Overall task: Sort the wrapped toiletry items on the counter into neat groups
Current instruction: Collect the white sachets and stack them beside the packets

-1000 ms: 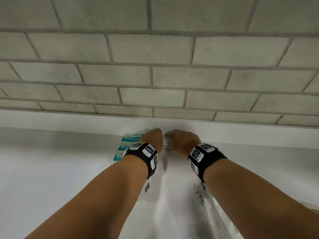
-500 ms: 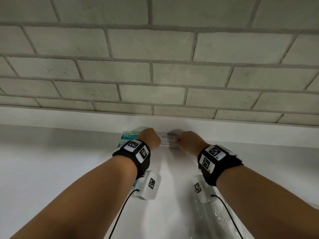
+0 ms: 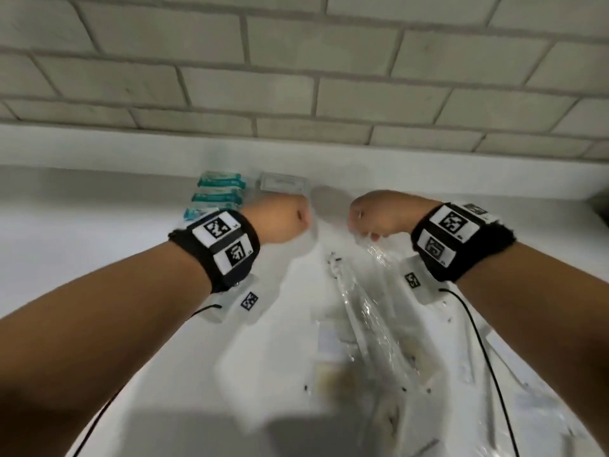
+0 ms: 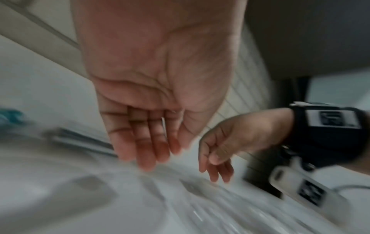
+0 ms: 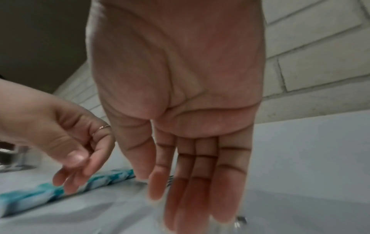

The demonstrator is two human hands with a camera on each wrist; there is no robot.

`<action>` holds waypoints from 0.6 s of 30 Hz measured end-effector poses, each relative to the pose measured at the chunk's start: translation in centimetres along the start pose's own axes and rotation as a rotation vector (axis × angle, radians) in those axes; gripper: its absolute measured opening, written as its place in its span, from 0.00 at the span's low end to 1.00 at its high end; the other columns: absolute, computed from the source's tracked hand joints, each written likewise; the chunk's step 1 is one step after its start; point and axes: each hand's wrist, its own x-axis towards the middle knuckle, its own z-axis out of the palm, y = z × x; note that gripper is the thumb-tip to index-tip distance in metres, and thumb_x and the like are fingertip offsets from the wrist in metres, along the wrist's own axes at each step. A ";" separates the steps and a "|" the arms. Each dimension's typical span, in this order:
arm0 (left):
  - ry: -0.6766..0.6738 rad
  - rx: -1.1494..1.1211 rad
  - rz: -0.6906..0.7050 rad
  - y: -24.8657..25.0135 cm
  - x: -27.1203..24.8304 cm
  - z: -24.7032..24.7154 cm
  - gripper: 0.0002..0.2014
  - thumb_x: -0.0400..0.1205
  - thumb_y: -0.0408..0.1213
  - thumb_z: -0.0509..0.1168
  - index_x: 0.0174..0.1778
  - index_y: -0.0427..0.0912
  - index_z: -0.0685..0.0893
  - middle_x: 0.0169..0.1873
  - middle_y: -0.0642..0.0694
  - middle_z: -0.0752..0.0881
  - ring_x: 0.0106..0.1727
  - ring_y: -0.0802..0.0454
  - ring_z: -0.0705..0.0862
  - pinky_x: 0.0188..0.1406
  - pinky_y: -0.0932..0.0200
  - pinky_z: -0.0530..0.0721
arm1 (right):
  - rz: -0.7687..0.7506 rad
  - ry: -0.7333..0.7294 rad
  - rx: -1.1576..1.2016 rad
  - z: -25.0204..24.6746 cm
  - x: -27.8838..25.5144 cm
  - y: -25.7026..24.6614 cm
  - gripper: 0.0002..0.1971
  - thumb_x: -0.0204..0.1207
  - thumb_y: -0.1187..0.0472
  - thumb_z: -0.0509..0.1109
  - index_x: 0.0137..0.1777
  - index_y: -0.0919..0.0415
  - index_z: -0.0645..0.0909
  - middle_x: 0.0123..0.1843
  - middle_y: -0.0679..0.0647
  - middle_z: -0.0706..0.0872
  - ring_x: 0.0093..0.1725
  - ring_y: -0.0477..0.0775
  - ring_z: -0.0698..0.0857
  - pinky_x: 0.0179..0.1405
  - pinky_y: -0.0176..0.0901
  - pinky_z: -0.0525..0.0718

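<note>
A row of teal wrapped packets (image 3: 219,192) lies at the back of the white counter (image 3: 99,232). Just right of them a clear-wrapped white packet (image 3: 283,182) lies flat by the wall, with no hand on it. My left hand (image 3: 280,222) hovers just in front of that packet, fingers straight and holding nothing (image 4: 148,150). My right hand (image 3: 379,216) hangs beside it, also holding nothing (image 5: 190,197), its fingertips pointing down over a loose pile of clear-wrapped items (image 3: 365,311). Whether they touch the wrap I cannot tell. The teal packets (image 5: 60,188) show behind the left hand (image 5: 76,159).
A grey brick wall (image 3: 329,77) rises behind a white ledge. More clear-wrapped items (image 3: 494,374) spread along the counter to the lower right under my right forearm. Cables hang from both wrist cameras.
Both hands have let go of the white packet at the wall and drawn back toward me. The packet stays by the teal packets. The view has tilted down, showing the clear-wrapped pile.
</note>
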 end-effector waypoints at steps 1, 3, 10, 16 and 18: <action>-0.078 0.000 0.071 1.1 -1.3 1.0 0.09 0.83 0.41 0.58 0.43 0.45 0.83 0.44 0.48 0.86 0.48 0.47 0.83 0.46 0.58 0.77 | -0.033 -0.019 -0.056 0.8 -1.6 0.3 0.10 0.78 0.62 0.62 0.52 0.58 0.84 0.49 0.54 0.90 0.44 0.58 0.89 0.39 0.44 0.84; -0.234 0.019 0.178 3.1 -3.5 2.8 0.10 0.82 0.43 0.60 0.47 0.47 0.87 0.47 0.51 0.88 0.48 0.52 0.84 0.52 0.57 0.80 | -0.108 -0.028 -0.126 2.9 -4.5 0.7 0.10 0.75 0.60 0.64 0.48 0.52 0.87 0.49 0.48 0.90 0.47 0.52 0.88 0.49 0.46 0.85; -0.182 0.114 0.143 5.5 -8.1 7.5 0.06 0.77 0.41 0.67 0.48 0.47 0.83 0.49 0.49 0.80 0.49 0.50 0.80 0.47 0.57 0.78 | -0.179 0.014 -0.192 8.6 -9.8 2.9 0.16 0.77 0.61 0.63 0.58 0.45 0.87 0.51 0.39 0.83 0.49 0.44 0.83 0.49 0.37 0.80; -0.091 0.131 0.089 6.8 -10.8 9.6 0.08 0.79 0.47 0.64 0.48 0.47 0.82 0.47 0.51 0.77 0.53 0.48 0.80 0.47 0.57 0.76 | -0.123 0.159 -0.235 9.8 -13.6 4.7 0.10 0.79 0.60 0.63 0.49 0.48 0.86 0.48 0.45 0.79 0.51 0.52 0.81 0.46 0.40 0.75; -0.081 0.109 0.080 7.5 -11.3 10.3 0.14 0.80 0.50 0.64 0.58 0.48 0.81 0.53 0.48 0.77 0.56 0.46 0.79 0.53 0.56 0.76 | -0.149 -0.006 -0.151 10.3 -15.7 4.1 0.04 0.74 0.58 0.69 0.42 0.48 0.84 0.44 0.43 0.84 0.46 0.48 0.83 0.39 0.37 0.76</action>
